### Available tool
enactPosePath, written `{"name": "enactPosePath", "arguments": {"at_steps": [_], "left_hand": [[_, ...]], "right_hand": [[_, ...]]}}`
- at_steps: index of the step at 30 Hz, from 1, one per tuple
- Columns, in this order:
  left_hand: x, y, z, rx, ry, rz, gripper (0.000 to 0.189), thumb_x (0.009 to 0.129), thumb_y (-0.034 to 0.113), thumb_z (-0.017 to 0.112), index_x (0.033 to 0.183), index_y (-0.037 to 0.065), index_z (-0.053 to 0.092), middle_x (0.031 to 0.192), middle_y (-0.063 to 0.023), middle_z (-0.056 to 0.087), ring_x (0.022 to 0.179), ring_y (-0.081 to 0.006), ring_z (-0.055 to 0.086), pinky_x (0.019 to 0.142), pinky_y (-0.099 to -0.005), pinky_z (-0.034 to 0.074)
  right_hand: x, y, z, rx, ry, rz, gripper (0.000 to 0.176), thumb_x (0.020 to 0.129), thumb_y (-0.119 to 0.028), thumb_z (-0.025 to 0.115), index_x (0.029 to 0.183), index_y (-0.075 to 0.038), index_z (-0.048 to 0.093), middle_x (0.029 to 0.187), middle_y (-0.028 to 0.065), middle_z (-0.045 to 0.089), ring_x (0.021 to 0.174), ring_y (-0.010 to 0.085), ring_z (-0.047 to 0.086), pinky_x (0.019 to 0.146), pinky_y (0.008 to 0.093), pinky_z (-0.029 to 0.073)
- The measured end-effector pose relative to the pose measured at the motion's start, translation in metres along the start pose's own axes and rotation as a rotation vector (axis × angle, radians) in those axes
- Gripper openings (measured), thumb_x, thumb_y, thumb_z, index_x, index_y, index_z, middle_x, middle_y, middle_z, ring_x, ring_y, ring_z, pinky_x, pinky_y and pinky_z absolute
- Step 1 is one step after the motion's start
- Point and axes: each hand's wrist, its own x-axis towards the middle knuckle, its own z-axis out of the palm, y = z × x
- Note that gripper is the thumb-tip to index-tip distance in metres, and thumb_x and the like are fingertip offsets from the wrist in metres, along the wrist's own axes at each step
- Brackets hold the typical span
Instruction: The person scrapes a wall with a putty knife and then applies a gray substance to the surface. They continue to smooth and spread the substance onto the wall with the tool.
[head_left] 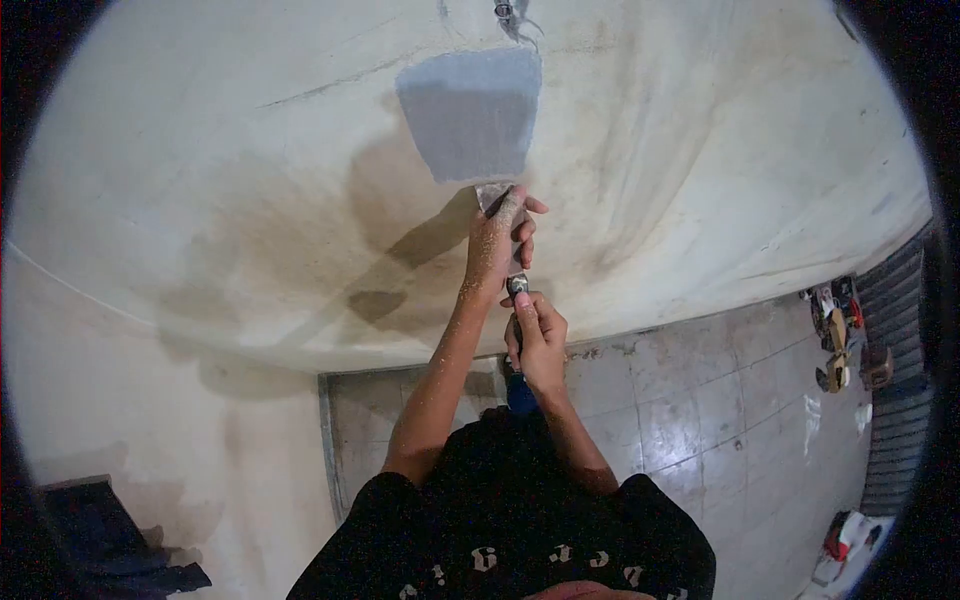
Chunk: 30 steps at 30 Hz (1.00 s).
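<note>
Showing well left of and below the left hand [492,240] was a dark item [95,535]. Just above that hand, a grey patch [470,115] covered part of the pale wall [640,150]. The dusty left hand lay along the blade of a scraper [517,284]; whether it gripped, I could not tell. Just below and right, the right hand [540,340] was wrapped round the scraper's handle. Well right of both, assorted items [837,335] lay near a ribbed shutter [893,325]
</note>
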Motion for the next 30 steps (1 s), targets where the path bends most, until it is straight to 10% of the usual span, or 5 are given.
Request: {"name": "enactPosePath", "arguments": {"at_steps": [30], "left_hand": [[-0.009,0.003,0.015,-0.064,0.109,0.028,0.035,0.094,0.031,0.054,0.076,0.002,0.058,0.049,0.0025,0.041,0.032,-0.0099,0.041,0.030,-0.0258,0.030]], "right_hand": [[-0.004,-0.006,-0.004,-0.014,0.039,-0.046,0.033,0.102,-0.027,0.045,0.086,0.000,0.055,0.046,-0.0019,0.040,0.032,0.0061,0.031,0.033,0.0235,0.022]]}}
